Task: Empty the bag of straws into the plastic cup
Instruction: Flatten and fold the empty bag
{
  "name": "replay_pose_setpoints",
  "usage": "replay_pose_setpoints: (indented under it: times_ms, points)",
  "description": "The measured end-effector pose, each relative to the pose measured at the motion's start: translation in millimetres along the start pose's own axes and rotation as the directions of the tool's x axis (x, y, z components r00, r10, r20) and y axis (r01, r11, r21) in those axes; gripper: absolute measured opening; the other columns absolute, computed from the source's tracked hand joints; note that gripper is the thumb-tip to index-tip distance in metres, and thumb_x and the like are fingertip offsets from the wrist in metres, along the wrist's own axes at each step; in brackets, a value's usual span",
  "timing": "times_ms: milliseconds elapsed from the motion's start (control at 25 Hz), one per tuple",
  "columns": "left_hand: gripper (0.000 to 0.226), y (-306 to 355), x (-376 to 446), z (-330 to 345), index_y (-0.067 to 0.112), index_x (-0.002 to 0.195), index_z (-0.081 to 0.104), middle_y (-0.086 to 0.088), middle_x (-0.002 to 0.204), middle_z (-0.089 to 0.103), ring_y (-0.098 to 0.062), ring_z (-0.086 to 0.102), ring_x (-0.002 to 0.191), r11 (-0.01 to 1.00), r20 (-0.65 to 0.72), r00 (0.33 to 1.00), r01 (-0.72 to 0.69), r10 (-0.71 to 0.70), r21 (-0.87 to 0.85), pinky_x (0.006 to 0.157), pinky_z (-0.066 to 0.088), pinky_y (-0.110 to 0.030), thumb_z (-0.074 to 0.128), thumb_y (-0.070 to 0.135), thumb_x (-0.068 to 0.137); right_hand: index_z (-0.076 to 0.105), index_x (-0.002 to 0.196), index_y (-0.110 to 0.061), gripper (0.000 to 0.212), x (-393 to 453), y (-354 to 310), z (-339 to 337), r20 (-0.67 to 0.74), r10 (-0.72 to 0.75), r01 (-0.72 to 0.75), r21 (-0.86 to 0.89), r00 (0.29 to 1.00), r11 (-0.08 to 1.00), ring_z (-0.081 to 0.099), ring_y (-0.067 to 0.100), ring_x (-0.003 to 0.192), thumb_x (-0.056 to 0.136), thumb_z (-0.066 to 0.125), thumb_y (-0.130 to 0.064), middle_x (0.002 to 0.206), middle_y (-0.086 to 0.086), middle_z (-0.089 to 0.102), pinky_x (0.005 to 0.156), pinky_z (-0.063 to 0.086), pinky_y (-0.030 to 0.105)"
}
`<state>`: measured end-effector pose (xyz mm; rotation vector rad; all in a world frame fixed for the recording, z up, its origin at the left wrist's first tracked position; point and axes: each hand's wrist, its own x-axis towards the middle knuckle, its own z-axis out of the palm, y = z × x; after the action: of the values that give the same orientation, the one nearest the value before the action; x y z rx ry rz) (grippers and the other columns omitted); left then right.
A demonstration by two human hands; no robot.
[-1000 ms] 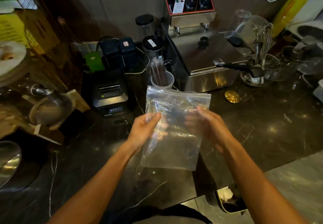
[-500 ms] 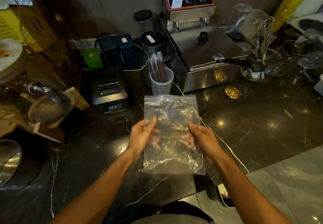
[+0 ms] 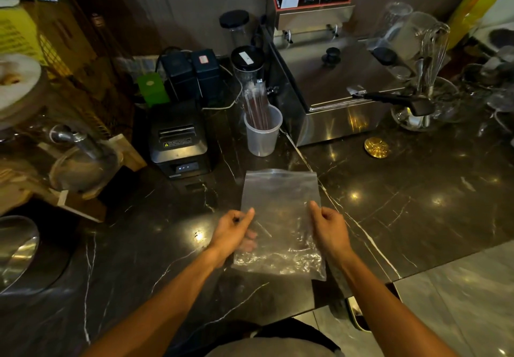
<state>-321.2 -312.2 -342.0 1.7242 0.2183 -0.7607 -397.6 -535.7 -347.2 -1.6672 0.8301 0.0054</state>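
Note:
A clear zip bag (image 3: 279, 203) with nothing visible inside lies flat over the dark marble counter (image 3: 417, 203), its zip edge pointing away from me. My left hand (image 3: 233, 231) pinches its left edge and my right hand (image 3: 328, 228) pinches its right edge. Behind the bag stands a translucent plastic cup (image 3: 262, 134) holding a bundle of dark wrapped straws (image 3: 256, 106) that stick up and lean left.
A black receipt printer (image 3: 179, 142) sits left of the cup, a steel fryer (image 3: 333, 78) to its right. A gold disc (image 3: 377, 147) lies on the counter. Glass jars and a whisk (image 3: 428, 61) stand at the back right. The counter edge drops to grey floor (image 3: 459, 287) at the right.
Both hands have lowered the bag from an upright hold down toward the counter and nearer to me; the cup of straws, earlier partly covered by the bag, now shows in full.

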Motion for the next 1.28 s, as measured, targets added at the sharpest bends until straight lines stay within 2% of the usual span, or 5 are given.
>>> replay_pose_setpoints:
  times_ms: [320, 560, 760, 1040, 1280]
  points:
    - [0.013, -18.1, 7.4, 21.2, 0.013, 0.101, 0.055, -0.008, 0.083, 0.062, -0.019, 0.060, 0.070, 0.974, -0.136, 0.989, -0.021, 0.053, 0.225, 0.057, 0.050, -0.027, 0.052, 0.025, 0.106, 0.065, 0.095, -0.010, 0.031, 3.9, 8.3, 3.9, -0.037, 0.096, -0.097, -0.045, 0.995, 0.994, 0.070, 0.021, 0.080, 0.109, 0.049, -0.034, 0.089, 0.010, 0.071, 0.064, 0.056, 0.032]
    - [0.036, -6.4, -1.4, 13.6, 0.004, 0.093, 0.065, -0.008, 0.065, 0.066, -0.013, 0.061, 0.047, 0.990, 0.025, 0.991, 0.129, -0.131, 0.064, 0.041, 0.050, -0.025, 0.059, 0.038, 0.102, 0.069, 0.103, -0.009, 0.037, 11.4, 7.0, -2.5, -0.083, 0.127, -0.118, 0.102, 0.988, 0.988, 0.076, 0.024, 0.090, 0.108, 0.050, -0.039, 0.097, 0.009, 0.076, 0.081, 0.064, 0.044]
    - [0.029, -14.7, -3.9, 22.0, 0.006, 0.089, 0.057, -0.008, 0.054, 0.053, -0.003, 0.041, 0.026, 0.978, -0.057, 0.998, 0.006, 0.006, 0.209, 0.031, 0.033, -0.018, 0.052, 0.028, 0.107, 0.070, 0.097, -0.010, 0.035, 17.4, 13.3, -4.9, -0.109, 0.065, -0.078, -0.113, 0.992, 0.991, 0.076, 0.024, 0.082, 0.107, 0.053, -0.039, 0.092, 0.011, 0.077, 0.077, 0.065, 0.049]
    - [0.028, -1.4, 13.0, -4.2, 0.007, 0.114, 0.069, -0.016, 0.103, 0.079, -0.028, 0.079, 0.084, 0.965, 0.091, 0.987, 0.150, -0.133, -0.215, 0.068, 0.065, -0.033, 0.070, 0.030, 0.097, 0.076, 0.101, -0.004, 0.032, 23.4, 16.4, -20.4, 0.170, 0.160, -0.173, 0.063, 0.972, 0.983, 0.076, 0.034, 0.089, 0.102, 0.064, -0.034, 0.101, 0.020, 0.080, 0.089, 0.060, 0.053]
    - [0.030, 6.7, 14.9, -5.8, 0.003, 0.120, 0.072, -0.013, 0.104, 0.080, -0.018, 0.077, 0.082, 0.989, 0.178, 0.979, 0.117, -0.099, -0.094, 0.072, 0.062, -0.028, 0.065, 0.025, 0.100, 0.076, 0.106, -0.002, 0.031, 23.8, 17.8, -23.9, 0.212, 0.159, -0.184, 0.102, 0.964, 0.978, 0.068, 0.019, 0.068, 0.104, 0.061, -0.029, 0.083, 0.012, 0.072, 0.071, 0.060, 0.039]
